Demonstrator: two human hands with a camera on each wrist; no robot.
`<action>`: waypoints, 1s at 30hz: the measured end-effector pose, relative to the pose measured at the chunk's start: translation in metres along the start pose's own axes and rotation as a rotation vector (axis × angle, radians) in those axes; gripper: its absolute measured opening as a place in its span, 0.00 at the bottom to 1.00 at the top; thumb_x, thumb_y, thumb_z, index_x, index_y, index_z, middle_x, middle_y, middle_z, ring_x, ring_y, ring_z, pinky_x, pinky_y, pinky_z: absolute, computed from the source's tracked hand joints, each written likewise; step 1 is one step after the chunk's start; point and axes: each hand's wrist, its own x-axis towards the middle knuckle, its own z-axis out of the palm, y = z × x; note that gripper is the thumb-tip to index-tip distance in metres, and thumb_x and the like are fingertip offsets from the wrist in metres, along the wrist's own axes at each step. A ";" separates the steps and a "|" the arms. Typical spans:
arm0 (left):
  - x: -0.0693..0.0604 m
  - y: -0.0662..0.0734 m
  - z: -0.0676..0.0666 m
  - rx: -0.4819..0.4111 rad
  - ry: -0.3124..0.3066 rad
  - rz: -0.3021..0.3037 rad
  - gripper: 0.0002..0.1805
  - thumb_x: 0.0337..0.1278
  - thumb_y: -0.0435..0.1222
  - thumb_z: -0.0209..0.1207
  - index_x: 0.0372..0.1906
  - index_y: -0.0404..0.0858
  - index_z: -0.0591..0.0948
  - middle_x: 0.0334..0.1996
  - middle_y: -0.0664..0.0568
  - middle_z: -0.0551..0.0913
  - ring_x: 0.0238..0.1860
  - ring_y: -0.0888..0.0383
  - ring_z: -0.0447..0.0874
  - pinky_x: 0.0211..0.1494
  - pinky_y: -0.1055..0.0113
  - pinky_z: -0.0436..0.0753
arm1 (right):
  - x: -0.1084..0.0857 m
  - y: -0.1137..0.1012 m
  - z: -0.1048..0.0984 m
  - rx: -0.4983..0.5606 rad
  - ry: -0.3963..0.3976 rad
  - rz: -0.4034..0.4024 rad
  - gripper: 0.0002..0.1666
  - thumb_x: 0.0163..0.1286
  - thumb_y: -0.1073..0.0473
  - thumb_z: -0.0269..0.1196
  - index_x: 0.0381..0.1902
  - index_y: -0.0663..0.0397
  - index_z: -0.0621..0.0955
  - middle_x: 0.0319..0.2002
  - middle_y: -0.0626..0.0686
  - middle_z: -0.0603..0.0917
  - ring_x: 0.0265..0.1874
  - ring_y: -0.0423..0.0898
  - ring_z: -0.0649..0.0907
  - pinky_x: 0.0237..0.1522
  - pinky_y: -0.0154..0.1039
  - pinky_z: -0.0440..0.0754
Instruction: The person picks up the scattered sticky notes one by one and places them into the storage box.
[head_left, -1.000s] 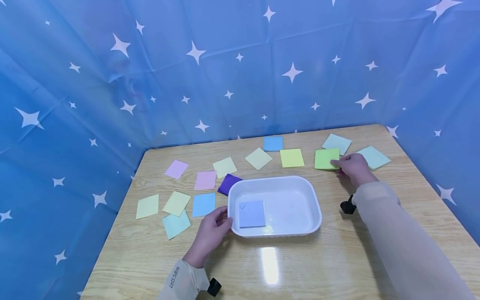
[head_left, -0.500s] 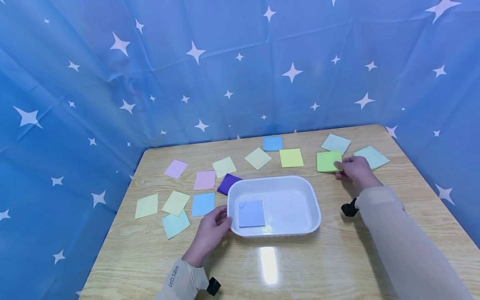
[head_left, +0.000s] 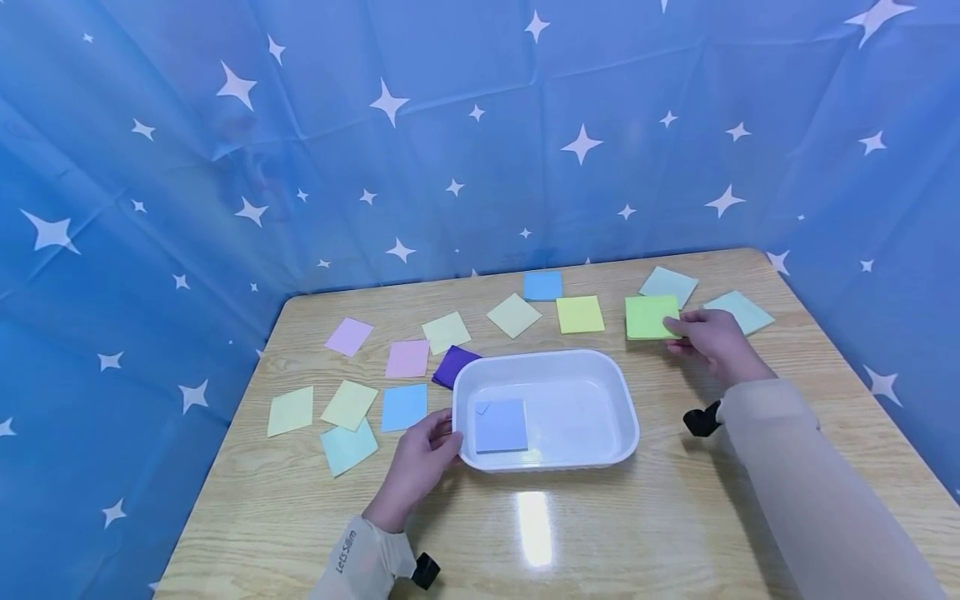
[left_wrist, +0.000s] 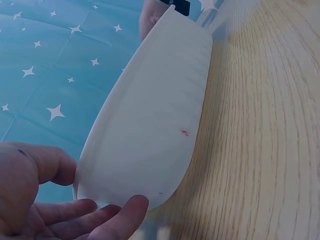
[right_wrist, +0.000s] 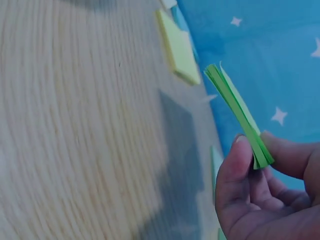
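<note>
A pad of green sticky notes point(head_left: 649, 317) is pinched between the thumb and fingers of my right hand point(head_left: 716, 342). In the right wrist view the green pad point(right_wrist: 237, 115) appears edge-on, its sheets slightly fanned, held above the table with a shadow below. My left hand point(head_left: 415, 462) grips the left end of a white plastic tub point(head_left: 585, 462). Seen from the left wrist, the thumb is at the tub's rim and the fingertips touch its outer wall point(left_wrist: 145, 115). Inside the tub, at the left, lies a periwinkle sticky-note pad point(head_left: 502, 427).
Yellow point(head_left: 580, 314), blue point(head_left: 543, 285) and pale green point(head_left: 739, 312) sticky-note pads lie along the back. A purple pad point(head_left: 453, 366) touches or nearly touches the tub's back left corner. Several pastel pads, including a pink one point(head_left: 407, 358), spread over the left. A starry curtain point(head_left: 480, 150) hangs behind.
My right hand has raised the green pad off the table, with small shifts sideways. The left hand keeps its hold on the tub, which stays in place.
</note>
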 end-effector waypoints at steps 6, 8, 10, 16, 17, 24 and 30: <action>0.000 0.000 0.000 0.008 0.009 0.001 0.27 0.73 0.37 0.58 0.71 0.33 0.72 0.60 0.38 0.82 0.59 0.45 0.84 0.53 0.61 0.90 | -0.014 -0.009 0.009 0.007 -0.014 -0.020 0.44 0.79 0.48 0.57 0.78 0.71 0.54 0.72 0.65 0.63 0.37 0.32 0.85 0.49 0.30 0.88; -0.001 0.000 0.000 0.009 0.010 0.003 0.27 0.73 0.37 0.58 0.71 0.33 0.72 0.60 0.38 0.82 0.59 0.45 0.84 0.53 0.61 0.90 | -0.018 -0.011 0.013 0.021 -0.013 -0.030 0.44 0.79 0.49 0.57 0.78 0.71 0.54 0.71 0.65 0.65 0.36 0.32 0.86 0.50 0.31 0.88; -0.001 0.000 0.000 0.009 0.009 0.004 0.27 0.73 0.38 0.58 0.71 0.34 0.72 0.60 0.38 0.82 0.59 0.45 0.84 0.53 0.61 0.90 | -0.023 -0.013 0.017 0.025 -0.009 -0.042 0.43 0.79 0.49 0.57 0.77 0.71 0.55 0.66 0.63 0.68 0.36 0.32 0.85 0.50 0.31 0.88; -0.001 -0.001 0.001 0.010 0.006 0.015 0.26 0.73 0.37 0.57 0.71 0.33 0.72 0.59 0.38 0.82 0.59 0.45 0.84 0.53 0.60 0.90 | -0.036 -0.021 0.030 0.042 -0.003 -0.091 0.43 0.78 0.49 0.58 0.76 0.72 0.57 0.59 0.58 0.70 0.35 0.31 0.84 0.48 0.30 0.88; -0.001 -0.001 0.001 0.008 0.006 0.018 0.26 0.73 0.37 0.57 0.71 0.33 0.72 0.59 0.38 0.82 0.59 0.45 0.84 0.53 0.60 0.90 | -0.038 -0.022 0.033 0.047 -0.005 -0.100 0.42 0.78 0.49 0.59 0.75 0.73 0.58 0.58 0.58 0.71 0.35 0.31 0.84 0.47 0.30 0.88; -0.001 -0.001 0.001 -0.003 0.015 0.011 0.26 0.73 0.37 0.57 0.71 0.34 0.72 0.59 0.38 0.82 0.59 0.45 0.84 0.53 0.60 0.90 | -0.054 -0.023 0.056 0.061 -0.022 -0.148 0.38 0.78 0.53 0.59 0.71 0.75 0.62 0.49 0.52 0.75 0.34 0.33 0.85 0.44 0.29 0.89; -0.001 -0.001 0.001 -0.008 0.013 0.017 0.26 0.73 0.36 0.58 0.71 0.33 0.72 0.59 0.38 0.82 0.58 0.45 0.85 0.52 0.62 0.90 | -0.069 -0.023 0.074 0.058 -0.068 -0.159 0.34 0.78 0.54 0.60 0.67 0.76 0.65 0.45 0.52 0.79 0.36 0.36 0.87 0.45 0.31 0.89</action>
